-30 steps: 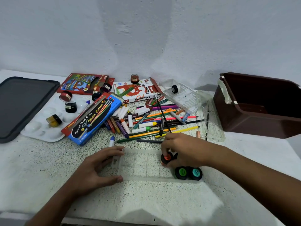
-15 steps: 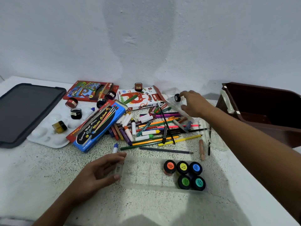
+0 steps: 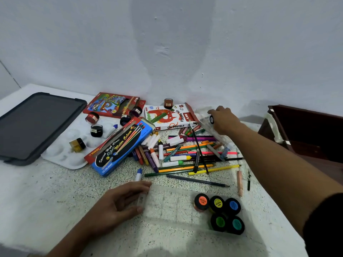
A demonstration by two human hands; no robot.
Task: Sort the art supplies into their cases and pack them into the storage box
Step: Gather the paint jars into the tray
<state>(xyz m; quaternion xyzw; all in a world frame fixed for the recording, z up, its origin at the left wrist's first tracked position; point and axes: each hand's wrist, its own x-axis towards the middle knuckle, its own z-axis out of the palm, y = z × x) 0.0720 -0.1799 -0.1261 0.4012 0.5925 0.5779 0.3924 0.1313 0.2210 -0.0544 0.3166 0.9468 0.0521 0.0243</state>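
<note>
A small black-capped paint pot [image 3: 211, 119] is pinched in the fingers of the right hand [image 3: 223, 120] at the far side of the desk [image 3: 46, 191], above a crumpled clear wrapper [image 3: 209, 125] beside the oil pastels box [image 3: 167, 115]. The clear paint case [image 3: 172, 204] is steadied near the front edge by the left hand [image 3: 118, 203], thumb and fingers curled about its left end. The case's long axis is laid left to right; five pots [image 3: 220, 212] are seated at its right end, caps up. The held pot is seen on its side, cap facing left. The step is judged best done if the pot is turned cap-up, carried clear of the scattered pencils [image 3: 185, 154], and lowered into the empty cell beside the others while the case is held firm.
</note>
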